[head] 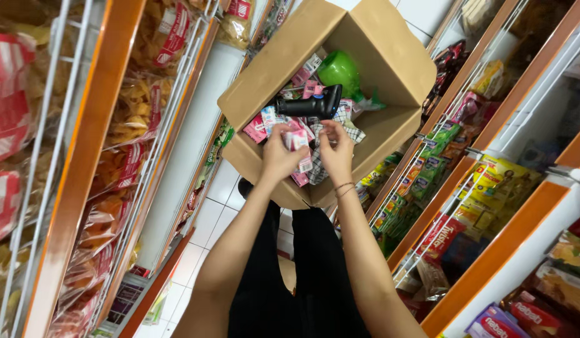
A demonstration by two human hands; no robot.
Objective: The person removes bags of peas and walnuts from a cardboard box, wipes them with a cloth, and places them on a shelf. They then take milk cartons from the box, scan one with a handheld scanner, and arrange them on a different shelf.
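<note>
An open cardboard box (274, 66) stands on the floor in front of me, holding several small pink and white packets (258, 127), a black handheld scanner (309, 105), a green plastic spray bottle (341, 69) and a checked cloth (349, 128). My left hand (279, 156) grips a small pink and white packet (299, 141) over the box's near edge. My right hand (336, 149) pinches the same packet from the other side, fingers bent. A thin bracelet circles my right wrist.
Orange shelf racks line both sides of a narrow aisle. Bags of chips (139, 103) hang on the left rack with white wire fronts. Green, yellow and red snack packets (440, 169) fill the right rack. White floor tiles (208, 206) run between. My black trousers are below.
</note>
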